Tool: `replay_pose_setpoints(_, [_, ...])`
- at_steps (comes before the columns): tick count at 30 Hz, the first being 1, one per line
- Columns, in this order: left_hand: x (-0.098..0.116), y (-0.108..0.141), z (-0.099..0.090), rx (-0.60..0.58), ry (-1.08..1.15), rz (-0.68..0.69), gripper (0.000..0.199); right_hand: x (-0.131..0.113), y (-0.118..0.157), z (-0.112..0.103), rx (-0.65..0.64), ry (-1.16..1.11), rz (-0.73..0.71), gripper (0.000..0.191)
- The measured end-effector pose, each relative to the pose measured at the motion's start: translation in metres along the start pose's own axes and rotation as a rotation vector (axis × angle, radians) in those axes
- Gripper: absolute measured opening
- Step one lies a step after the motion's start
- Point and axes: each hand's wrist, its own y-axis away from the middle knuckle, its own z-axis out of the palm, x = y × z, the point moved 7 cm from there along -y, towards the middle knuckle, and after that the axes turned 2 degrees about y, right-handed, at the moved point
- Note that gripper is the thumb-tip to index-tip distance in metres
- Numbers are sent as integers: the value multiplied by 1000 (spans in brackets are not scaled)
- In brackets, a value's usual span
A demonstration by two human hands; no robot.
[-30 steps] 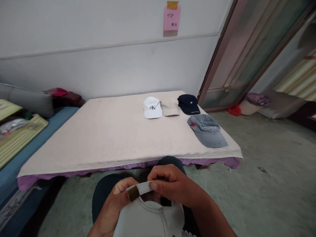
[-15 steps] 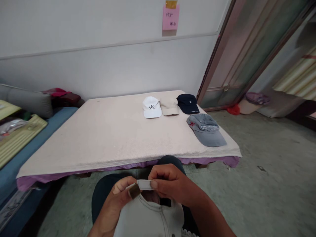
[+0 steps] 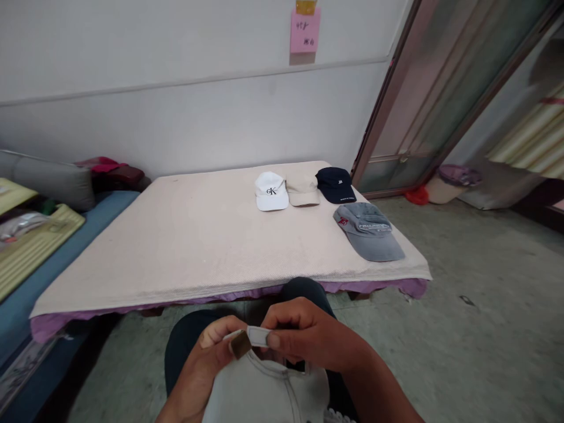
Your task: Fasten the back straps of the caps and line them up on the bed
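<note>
A pale grey-white cap (image 3: 255,390) lies over my lap with its back opening towards the table. My left hand (image 3: 209,355) pinches the cap's edge beside a brownish metal buckle (image 3: 240,345) near the thumb. Between my hands runs the cap's light strap (image 3: 258,336). The free end of it is gripped between the thumb and fingers of my right hand (image 3: 304,332). The cap's front and brim are out of sight below.
On the cloth-covered table (image 3: 176,247) lie a white cap (image 3: 271,192), a beige cap (image 3: 303,191), a navy cap (image 3: 336,185) and a grey cap (image 3: 368,231). A grey cushion (image 3: 48,179) is at left. A bin (image 3: 452,183) stands on the floor at right.
My right hand has shifted slightly, and the strap has tilted a little, with less of it showing between my hands. The caps on the table have not moved.
</note>
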Motion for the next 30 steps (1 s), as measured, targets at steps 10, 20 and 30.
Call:
replay_pose_setpoints(10, [2, 1, 0, 5, -24, -7, 22, -3, -3, 4, -1, -90, -36, 26])
replay_pose_setpoints(20, [6, 4, 7, 16, -26, -9, 22, -6, -5, 6, -14, -140, -38, 27])
replay_pose_setpoints(30, [7, 4, 8, -11, -92, -18, 22, -8, -1, 3, 0, -49, -33, 25])
